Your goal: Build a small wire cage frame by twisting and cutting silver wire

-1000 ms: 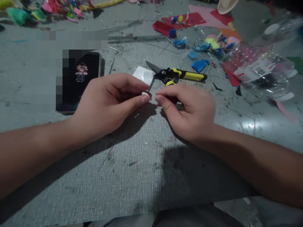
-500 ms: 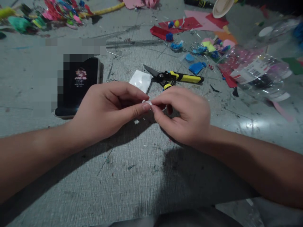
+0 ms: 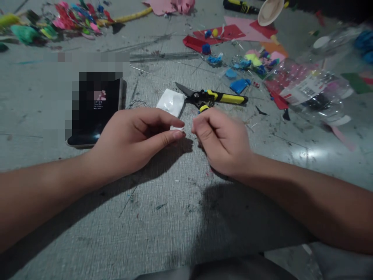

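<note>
My left hand (image 3: 128,142) pinches a small white lump (image 3: 176,128), like modelling clay, between thumb and fingertips. A short gap to the right of it, my right hand (image 3: 225,142) is closed, thumb pressed against the curled index finger; whatever it may hold is hidden. Just beyond my fingers lies a glossy white slab or packet (image 3: 171,102), whose kind I cannot tell. Touching its right side is the blade tip area of black-and-yellow snips (image 3: 230,97), which rest with the blades pointing left. Part of their lower handle is behind my right hand.
A dark phone (image 3: 100,122) lies left of my hands. To the right is a clear plastic bottle (image 3: 317,91) on its side. Coloured paper sheets (image 3: 221,35) and blue clay-like bits (image 3: 239,86) lie behind the snips. A colourful heap (image 3: 68,17) sits at the far left.
My right hand has drawn away to the right from the white lump, and its fingers have curled in more. My left hand keeps its pinch on the lump.
</note>
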A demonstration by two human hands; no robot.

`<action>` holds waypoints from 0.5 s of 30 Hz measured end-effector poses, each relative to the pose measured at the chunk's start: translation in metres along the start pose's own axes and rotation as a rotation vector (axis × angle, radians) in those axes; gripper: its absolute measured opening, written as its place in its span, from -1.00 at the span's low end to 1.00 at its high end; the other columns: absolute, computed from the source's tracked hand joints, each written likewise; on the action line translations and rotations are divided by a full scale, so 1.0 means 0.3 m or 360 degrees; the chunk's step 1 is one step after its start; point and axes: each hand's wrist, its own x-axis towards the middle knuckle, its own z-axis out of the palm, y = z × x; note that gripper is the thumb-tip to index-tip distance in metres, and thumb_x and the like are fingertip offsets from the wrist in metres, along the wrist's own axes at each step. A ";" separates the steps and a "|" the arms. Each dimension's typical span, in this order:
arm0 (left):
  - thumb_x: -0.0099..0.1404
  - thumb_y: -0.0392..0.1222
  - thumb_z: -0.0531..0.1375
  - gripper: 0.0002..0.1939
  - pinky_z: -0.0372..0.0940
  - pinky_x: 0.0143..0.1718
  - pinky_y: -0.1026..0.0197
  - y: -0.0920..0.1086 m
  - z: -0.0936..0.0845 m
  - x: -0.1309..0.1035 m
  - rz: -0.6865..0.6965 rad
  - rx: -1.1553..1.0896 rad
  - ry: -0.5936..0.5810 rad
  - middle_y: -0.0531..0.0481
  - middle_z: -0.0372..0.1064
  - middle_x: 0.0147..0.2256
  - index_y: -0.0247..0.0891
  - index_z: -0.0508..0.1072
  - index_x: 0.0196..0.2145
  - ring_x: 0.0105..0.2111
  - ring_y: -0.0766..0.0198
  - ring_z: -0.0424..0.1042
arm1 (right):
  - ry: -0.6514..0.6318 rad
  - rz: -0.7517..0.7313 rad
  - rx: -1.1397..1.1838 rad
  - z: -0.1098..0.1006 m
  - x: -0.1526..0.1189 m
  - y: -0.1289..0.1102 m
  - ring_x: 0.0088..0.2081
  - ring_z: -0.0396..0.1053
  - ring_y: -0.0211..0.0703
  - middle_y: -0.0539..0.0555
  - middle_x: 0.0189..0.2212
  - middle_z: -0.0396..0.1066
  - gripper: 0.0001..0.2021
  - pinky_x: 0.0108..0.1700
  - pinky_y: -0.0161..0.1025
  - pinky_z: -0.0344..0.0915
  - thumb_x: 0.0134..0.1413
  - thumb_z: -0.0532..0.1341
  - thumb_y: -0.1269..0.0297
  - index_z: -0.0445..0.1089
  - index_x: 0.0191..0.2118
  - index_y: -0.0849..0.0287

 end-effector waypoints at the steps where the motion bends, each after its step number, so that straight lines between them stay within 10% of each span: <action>1: 0.36 0.03 0.47 -0.83 0.67 -0.29 0.04 0.000 0.002 0.000 -0.0008 -0.0043 -0.0004 0.06 0.73 -0.29 -0.01 0.74 -0.14 -0.33 0.08 0.69 | -0.0015 -0.0021 -0.0002 0.004 0.002 0.003 -0.32 0.45 -0.16 0.00 -0.42 0.46 -0.63 -0.15 -0.15 0.40 0.59 0.12 0.02 0.49 -0.22 0.10; 15: 0.43 0.06 0.40 -0.83 0.37 -0.49 0.13 -0.007 -0.005 0.000 0.0063 0.0108 -0.0032 0.10 0.63 -0.41 -0.02 0.72 -0.24 -0.46 0.20 0.54 | 0.0090 -0.0135 0.0077 0.004 -0.007 0.005 -0.36 0.52 -0.21 -0.01 -0.37 0.61 -0.68 -0.17 -0.20 0.46 0.58 0.19 0.05 0.64 -0.07 0.09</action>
